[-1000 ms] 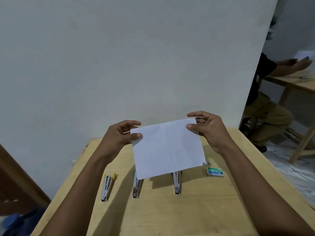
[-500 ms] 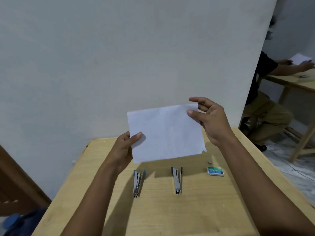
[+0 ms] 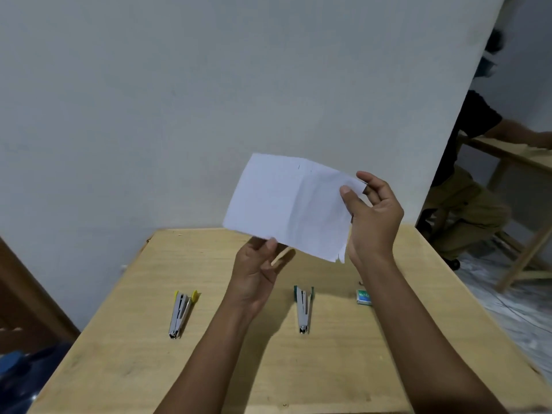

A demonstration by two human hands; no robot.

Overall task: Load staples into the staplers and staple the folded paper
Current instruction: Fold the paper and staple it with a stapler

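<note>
I hold the folded white paper up in the air above the wooden table. My right hand pinches its right edge between thumb and fingers. My left hand pinches its bottom edge near the left corner. Small staple marks show near the paper's top edge. On the table lie a yellow-tipped stapler at the left and a green-tipped stapler in the middle. A third stapler is hidden behind my left forearm. A small green staple box sits to the right, partly behind my right forearm.
A grey-white wall stands right behind the table. At the right, another person sits at a second wooden table. A dark blue object lies on the floor at lower left.
The paper has tilted, its left side rising and turning clockwise. My left hand slid from the left edge down to the bottom edge. The yellow-tipped stapler is uncovered again.
</note>
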